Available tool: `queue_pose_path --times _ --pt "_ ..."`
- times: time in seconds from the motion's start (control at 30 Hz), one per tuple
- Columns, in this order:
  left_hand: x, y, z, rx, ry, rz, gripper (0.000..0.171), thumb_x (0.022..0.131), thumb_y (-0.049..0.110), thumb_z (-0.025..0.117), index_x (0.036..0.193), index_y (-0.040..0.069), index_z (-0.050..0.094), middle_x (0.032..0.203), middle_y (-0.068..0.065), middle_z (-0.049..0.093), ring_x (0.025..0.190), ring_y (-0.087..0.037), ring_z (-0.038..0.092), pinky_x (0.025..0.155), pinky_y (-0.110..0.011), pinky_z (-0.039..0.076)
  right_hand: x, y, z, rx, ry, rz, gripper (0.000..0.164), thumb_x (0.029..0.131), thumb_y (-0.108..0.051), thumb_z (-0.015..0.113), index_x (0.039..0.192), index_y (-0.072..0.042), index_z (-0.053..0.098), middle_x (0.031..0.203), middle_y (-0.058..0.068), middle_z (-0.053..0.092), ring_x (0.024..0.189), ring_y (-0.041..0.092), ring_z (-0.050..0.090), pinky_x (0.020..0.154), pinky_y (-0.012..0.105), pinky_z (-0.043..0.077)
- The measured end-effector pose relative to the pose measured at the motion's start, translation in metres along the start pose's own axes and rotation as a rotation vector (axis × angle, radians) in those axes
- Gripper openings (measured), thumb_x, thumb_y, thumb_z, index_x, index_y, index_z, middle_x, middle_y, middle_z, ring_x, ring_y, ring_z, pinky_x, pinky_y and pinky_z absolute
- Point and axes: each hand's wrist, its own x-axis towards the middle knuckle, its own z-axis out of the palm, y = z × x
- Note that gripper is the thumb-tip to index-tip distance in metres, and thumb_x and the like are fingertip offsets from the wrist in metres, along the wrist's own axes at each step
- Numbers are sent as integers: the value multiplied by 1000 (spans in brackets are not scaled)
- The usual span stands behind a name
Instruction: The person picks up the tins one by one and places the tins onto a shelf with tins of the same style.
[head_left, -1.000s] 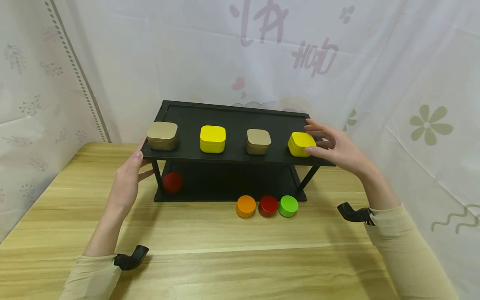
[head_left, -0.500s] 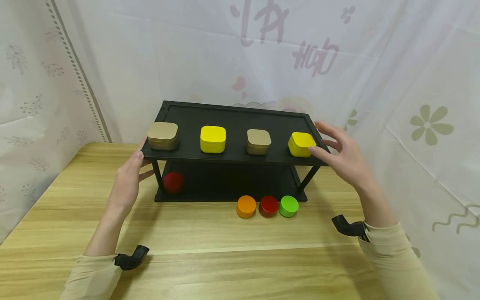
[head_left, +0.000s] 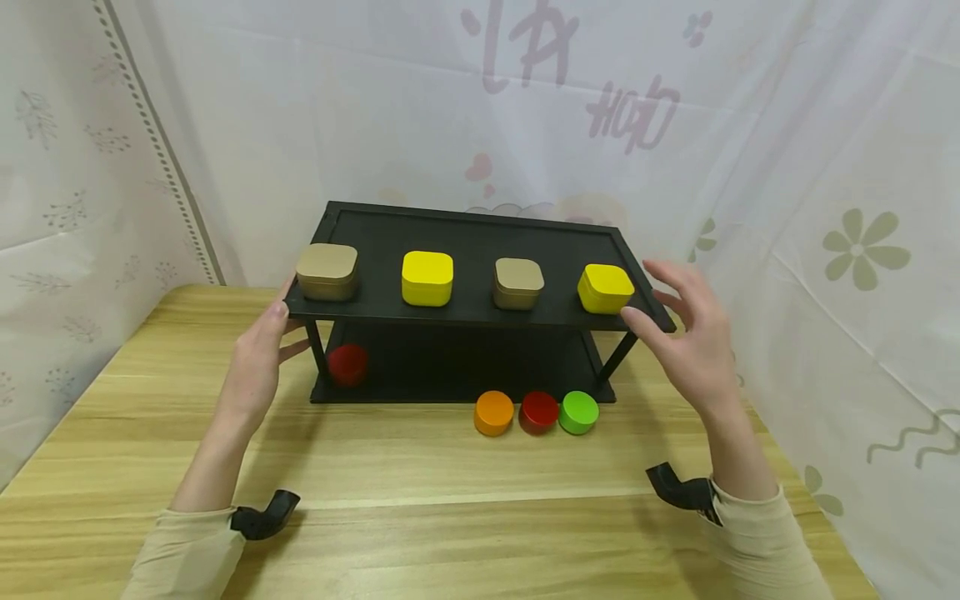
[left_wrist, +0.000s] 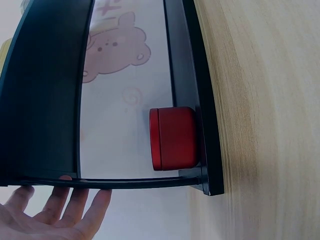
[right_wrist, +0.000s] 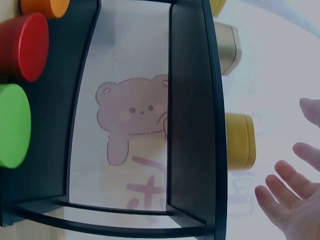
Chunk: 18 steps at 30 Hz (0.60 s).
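My left hand [head_left: 255,362] holds the left end of a black two-tier shelf [head_left: 465,233], thumb at the top board's front corner. The left wrist view shows its fingers [left_wrist: 75,207] against the side rail. My right hand [head_left: 693,342] is open and empty off the shelf's right end, thumb near a square yellow tin [head_left: 604,289]. Along the top board's front also stand a large tan tin [head_left: 327,272], another yellow tin [head_left: 427,279] and a smaller tan tin [head_left: 517,284]. A round red tin [left_wrist: 175,139] sits at the lower tier's left end.
Orange [head_left: 493,413], red [head_left: 538,413] and green [head_left: 579,412] round tins stand in a row on the wooden table [head_left: 450,517], at the lower tier's front edge toward the right. A printed white curtain [head_left: 420,100] hangs behind and on both sides.
My right hand has let go of the right yellow tin and drawn back to the right and toward me. The tin stays in place; my left hand remains on the shelf.
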Motion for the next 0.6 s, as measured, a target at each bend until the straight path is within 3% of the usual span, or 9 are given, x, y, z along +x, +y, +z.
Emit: queue_pose_path --times 0.2,0.37,0.6 --pt "-1 1 0 4 2 -3 48 113 47 24 159 40 31 167 4 36 125 5 52 90 -8 53 -13 -8 10 57 30 -22 59 85 10 76 140 -7 62 134 15 63 126 12 59 104 18 53" --pt "-1 1 -1 14 -6 0 49 112 48 23 160 40 30 168 5 34 128 2 53 90 -9 53 -26 -14 24 111 24 -2 46 88 8 73 132 -3 65 119 6 67 111 13 65 99 17 55" --pt "-1 0 0 8 -4 0 48 113 47 23 160 40 30 168 5 35 127 4 52 91 -9 53 -40 -14 44 175 -68 19 33 89 7 74 120 0 68 108 11 71 98 6 68 93 16 58"
